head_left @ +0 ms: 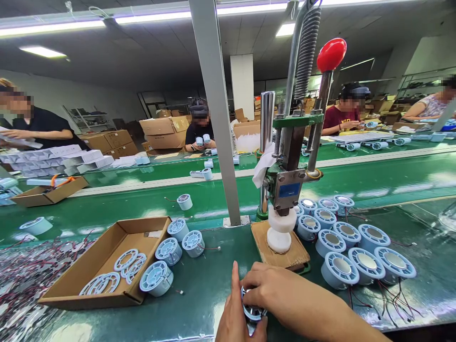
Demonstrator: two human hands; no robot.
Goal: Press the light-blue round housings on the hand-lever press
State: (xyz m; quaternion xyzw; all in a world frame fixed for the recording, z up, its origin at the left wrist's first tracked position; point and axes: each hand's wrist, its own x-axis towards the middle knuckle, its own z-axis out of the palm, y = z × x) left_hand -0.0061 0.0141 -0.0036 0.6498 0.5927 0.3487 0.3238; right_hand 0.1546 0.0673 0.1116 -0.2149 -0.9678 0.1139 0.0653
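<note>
My left hand (235,311) is wrapped round the side of a light blue round housing (252,311) near the table's front edge. From the right, my right hand (267,285) grips the housing's top with bent fingers. Just beyond both hands stands a hand press (289,185) with a red knob (331,54). Its white round pad (282,219) hangs over a white round seat (278,240) with nothing between them. Several similar housings with silver centres (340,268) stand to the right of the press, wires trailing.
At the left, a cardboard tray (135,298) holds light blue rings (99,284), with several housings (156,279) beside it. Wired parts (46,270) cover the far left. A grey post (217,109) rises behind. Several people work beyond the green belt (160,190).
</note>
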